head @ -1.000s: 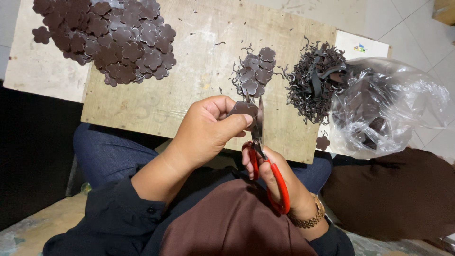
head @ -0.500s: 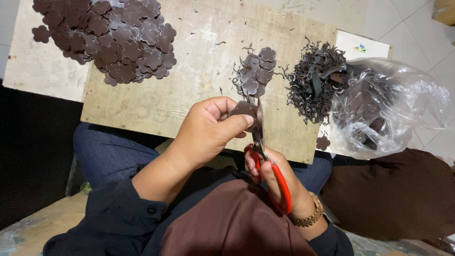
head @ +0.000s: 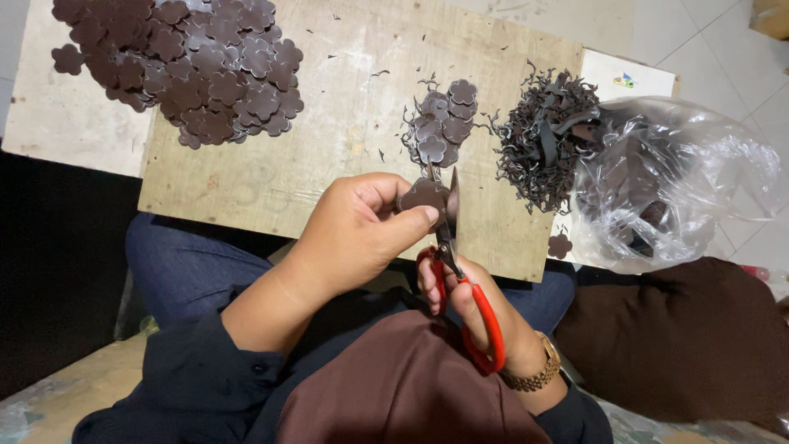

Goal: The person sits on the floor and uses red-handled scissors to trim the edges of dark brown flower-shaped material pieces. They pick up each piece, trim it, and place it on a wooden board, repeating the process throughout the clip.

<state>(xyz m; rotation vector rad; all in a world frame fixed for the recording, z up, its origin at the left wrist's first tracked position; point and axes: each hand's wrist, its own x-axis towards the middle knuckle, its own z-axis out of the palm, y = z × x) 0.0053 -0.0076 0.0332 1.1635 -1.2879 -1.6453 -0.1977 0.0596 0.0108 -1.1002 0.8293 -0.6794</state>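
- A small dark brown flower-shaped cutout of thin sheet (head: 422, 196) is pinched between thumb and curled fingers of the left hand (head: 357, 230), thumb tip pressed on its lower edge.
- The cutout is held just above the near edge of the worn plywood board (head: 345, 99), toward its right half.
- The blades of the red-handled steel scissors (head: 457, 271) are set against the right side of the cutout, tips pointing up over the board; blades slightly parted.
- The scissor loops are gripped by the right hand (head: 477, 316), fingers closed through and around the red handles; a gold-coloured wristwatch (head: 536, 374) is worn on that wrist.
- Just beyond the scissor tips, a small pile of dark brown flower cutouts (head: 444, 123) lies on the board, right of centre.
- Right of that pile, at the board's right edge, a tangled heap of dark brown offcut strips (head: 546, 136) is seen, touching the mouth of a crumpled clear plastic bag (head: 682, 185) that overhangs the board's right side; more dark pieces are visible inside the bag.
- One loose flower cutout (head: 560, 245) sits by the near right corner, beside the bag.
- A large spread heap of dark brown flower cutouts (head: 193, 70) covers the far left corner of the board, well apart from the hands.
- A brown cloth (head: 411, 386) is draped over the lap below the hands; dark blue trousers (head: 181, 263) are visible under the board's near edge.
- A dark brown cushion (head: 682, 345) lies on the floor right of the person, below the bag.
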